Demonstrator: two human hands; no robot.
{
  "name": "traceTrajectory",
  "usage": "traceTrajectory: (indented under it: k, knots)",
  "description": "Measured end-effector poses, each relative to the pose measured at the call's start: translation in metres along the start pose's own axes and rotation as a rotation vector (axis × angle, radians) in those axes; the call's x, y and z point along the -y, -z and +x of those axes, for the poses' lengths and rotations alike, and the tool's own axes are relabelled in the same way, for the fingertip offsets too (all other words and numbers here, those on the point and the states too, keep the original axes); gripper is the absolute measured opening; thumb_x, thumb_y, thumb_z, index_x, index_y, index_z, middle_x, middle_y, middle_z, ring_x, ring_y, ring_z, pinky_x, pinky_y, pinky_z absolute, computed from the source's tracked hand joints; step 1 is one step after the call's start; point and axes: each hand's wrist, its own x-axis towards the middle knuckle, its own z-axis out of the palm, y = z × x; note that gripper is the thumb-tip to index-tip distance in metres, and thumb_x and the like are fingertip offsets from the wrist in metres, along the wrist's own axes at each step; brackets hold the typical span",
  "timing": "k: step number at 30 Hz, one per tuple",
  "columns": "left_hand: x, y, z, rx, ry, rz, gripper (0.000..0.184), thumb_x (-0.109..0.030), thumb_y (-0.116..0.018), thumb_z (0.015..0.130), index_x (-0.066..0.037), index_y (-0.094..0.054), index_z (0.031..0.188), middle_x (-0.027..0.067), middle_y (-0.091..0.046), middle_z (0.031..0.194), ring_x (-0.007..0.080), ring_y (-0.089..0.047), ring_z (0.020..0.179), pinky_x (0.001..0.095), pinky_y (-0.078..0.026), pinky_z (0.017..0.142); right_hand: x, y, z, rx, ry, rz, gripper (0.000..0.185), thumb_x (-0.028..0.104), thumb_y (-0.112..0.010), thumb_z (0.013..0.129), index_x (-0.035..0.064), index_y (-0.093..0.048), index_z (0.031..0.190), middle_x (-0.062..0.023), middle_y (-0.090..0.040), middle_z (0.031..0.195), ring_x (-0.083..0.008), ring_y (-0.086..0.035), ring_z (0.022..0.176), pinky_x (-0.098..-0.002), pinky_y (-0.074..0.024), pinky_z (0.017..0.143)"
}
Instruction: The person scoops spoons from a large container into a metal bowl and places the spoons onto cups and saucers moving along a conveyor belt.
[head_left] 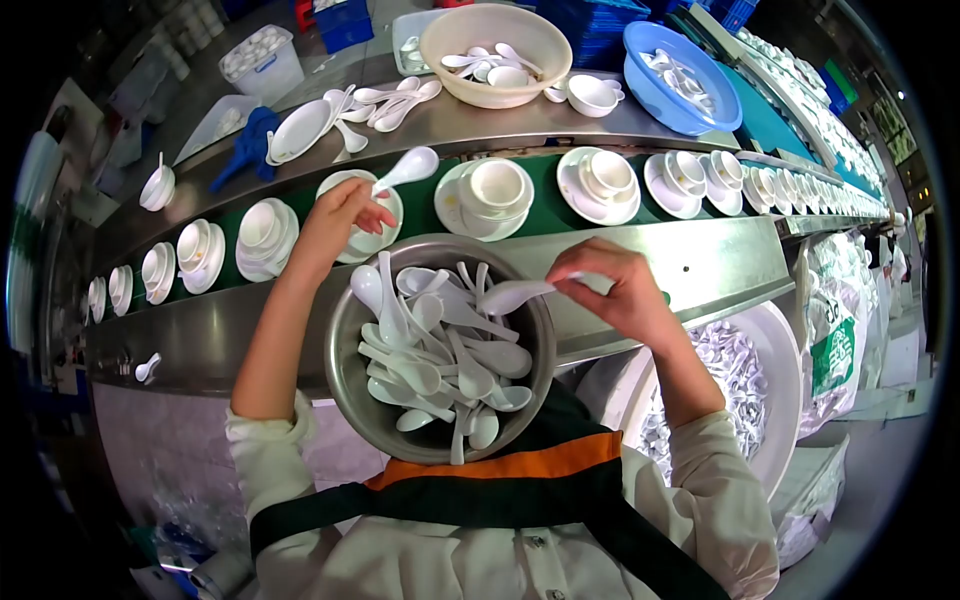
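My left hand [348,213] is closed on the handle of a white soup spoon [412,165], whose bowl points right. The hand is above a white dish set [377,235] on the green conveyor belt [425,205] and partly covers it. To the right, my right hand [612,287] pinches the handle of another white spoon [512,296]. That spoon's bowl is over the rim of a steel bowl [541,390]. Many white spoons [415,372] lie heaped in the steel bowl, against my apron.
Stacked cups and plates [485,198] line the belt both ways. Behind it stand a cream basin [497,60] and a blue basin [683,78] holding spoons. Loose spoons [400,103] and a blue cloth [247,150] lie on the steel ledge. A large white tub [785,390] stands at the lower right.
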Motion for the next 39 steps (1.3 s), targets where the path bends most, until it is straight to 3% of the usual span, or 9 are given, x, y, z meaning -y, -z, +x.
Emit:
traceTrajectory:
  k: [8,14,17,19,25,28,32,35,39]
  knots:
    - [0.095,-0.011,0.047,-0.084,0.341,0.029,0.025,-0.022,-0.045,0.088,-0.003,-0.06,0.091,0.003,-0.062,0.076,0.008,-0.051,0.06,0.0198,-0.04,0.053,-0.027,0.002,-0.009,0.065,-0.394,0.572,0.01,-0.003,-0.058,0.079,0.0021,-0.062,0.087,-0.0028,-0.062,0.086,-0.0096,-0.058,0.083,-0.0235,-0.0453,0.079]
    - [0.095,0.003,0.047,0.03,0.238,0.799,0.021,-0.02,-0.055,0.082,-0.003,-0.063,0.089,0.0105,-0.061,0.075,0.0193,-0.056,0.062,0.0311,-0.044,0.059,-0.081,0.019,0.009,-0.327,-0.568,0.554,0.012,0.004,-0.056,0.082,-0.0022,-0.059,0.091,-0.0071,-0.061,0.084,-0.0141,-0.061,0.075,-0.0257,-0.052,0.07]
    - [0.071,0.005,0.022,-0.342,-0.117,0.856,0.018,-0.018,-0.057,0.08,-0.002,-0.063,0.086,0.0136,-0.061,0.074,0.0221,-0.056,0.062,0.0324,-0.044,0.06,-0.154,0.008,0.021,-0.316,-0.63,0.456,0.015,0.002,-0.055,0.082,-0.0082,-0.057,0.093,-0.0111,-0.061,0.084,-0.0179,-0.064,0.072,-0.0254,-0.0551,0.062]
    - [0.017,-0.01,0.0,-0.293,-0.196,0.65,0.018,-0.017,-0.058,0.08,0.0,-0.061,0.081,0.0116,-0.058,0.068,0.0196,-0.053,0.059,0.0303,-0.043,0.059,-0.185,-0.012,0.035,-0.318,-0.681,0.534,0.016,0.001,-0.056,0.081,-0.0096,-0.057,0.092,-0.0126,-0.062,0.081,-0.0181,-0.064,0.07,-0.025,-0.0551,0.062]
    - [-0.015,-0.073,-0.05,0.093,-0.115,1.01,0.015,-0.019,-0.061,0.076,-0.005,-0.06,0.077,0.0109,-0.058,0.076,0.0291,-0.058,0.069,0.0401,-0.045,0.061,-0.174,-0.074,0.082,-0.238,-0.537,0.374,0.024,0.011,-0.06,0.08,-0.0066,-0.058,0.097,-0.0139,-0.064,0.086,-0.0214,-0.065,0.068,-0.028,-0.0532,0.064]
    - [0.004,-0.08,-0.053,0.015,-0.263,0.977,0.014,-0.018,-0.064,0.074,-0.006,-0.06,0.08,0.0088,-0.055,0.074,0.0295,-0.057,0.068,0.0404,-0.044,0.059,-0.108,-0.067,0.079,-0.284,-0.141,-0.475,0.035,0.025,-0.065,0.076,0.0012,-0.059,0.1,-0.015,-0.057,0.106,-0.0346,-0.058,0.087,-0.0383,-0.0465,0.077]
    - [0.003,-0.082,-0.054,0.086,-0.297,0.833,0.013,-0.015,-0.064,0.073,-0.005,-0.059,0.08,0.0084,-0.054,0.074,0.0296,-0.056,0.069,0.0403,-0.044,0.06,-0.025,-0.037,0.056,0.119,0.277,-0.175,0.024,0.021,-0.061,0.076,0.002,-0.06,0.091,-0.0125,-0.059,0.098,-0.0291,-0.055,0.092,-0.036,-0.0445,0.082]
    - [0.002,-0.087,-0.05,0.212,-0.367,0.723,0.011,-0.011,-0.064,0.072,-0.004,-0.058,0.079,0.0085,-0.052,0.073,0.0288,-0.056,0.068,0.0389,-0.044,0.06,-0.01,-0.048,0.034,0.073,0.477,-0.652,0.02,0.015,-0.061,0.072,0.0031,-0.06,0.088,-0.0122,-0.059,0.098,-0.0253,-0.055,0.094,-0.0337,-0.045,0.081]
    - [-0.005,-0.082,-0.038,0.2,-0.63,0.607,0.011,-0.005,-0.059,0.075,-0.002,-0.055,0.084,0.0095,-0.053,0.075,0.0253,-0.054,0.065,0.0319,-0.044,0.06,-0.013,-0.03,0.02,0.054,0.453,-0.64,0.017,0.012,-0.059,0.07,0.0058,-0.06,0.086,-0.0096,-0.06,0.093,-0.0217,-0.057,0.09,-0.0317,-0.0473,0.075]
